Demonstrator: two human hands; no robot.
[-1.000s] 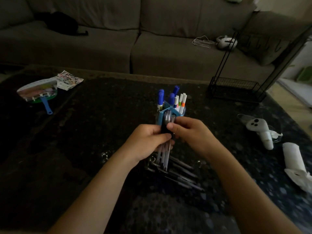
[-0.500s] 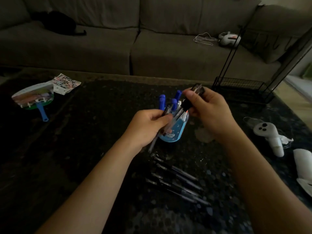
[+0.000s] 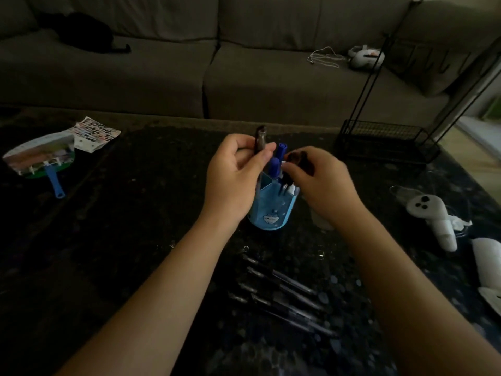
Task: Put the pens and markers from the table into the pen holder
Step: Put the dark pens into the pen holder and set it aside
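A blue pen holder (image 3: pixel 273 213) with a cartoon face stands mid-table, blue-capped markers (image 3: pixel 278 161) sticking out of it. My left hand (image 3: pixel 235 177) sits just left of the holder, shut on dark pens (image 3: pixel 260 139) held upright, their tips down by the holder's left rim. My right hand (image 3: pixel 320 180) hovers over the holder's right side, pinching a clear pen with a black cap (image 3: pixel 290 169) whose lower end is inside the holder. Several dark pens (image 3: pixel 284 294) lie on the table in front of the holder.
The table (image 3: pixel 135 240) is dark and speckled. A hand fan with a blue handle (image 3: pixel 43 161) and a printed sheet (image 3: pixel 92 132) lie far left. A white controller (image 3: pixel 433 213) and white items lie at the right. A black wire rack (image 3: pixel 385 139) stands back right, before the sofa.
The bundle has been split between the hands. My right hand came down and lowered its pen into the holder. My left hand rose with its pens to the holder's left side.
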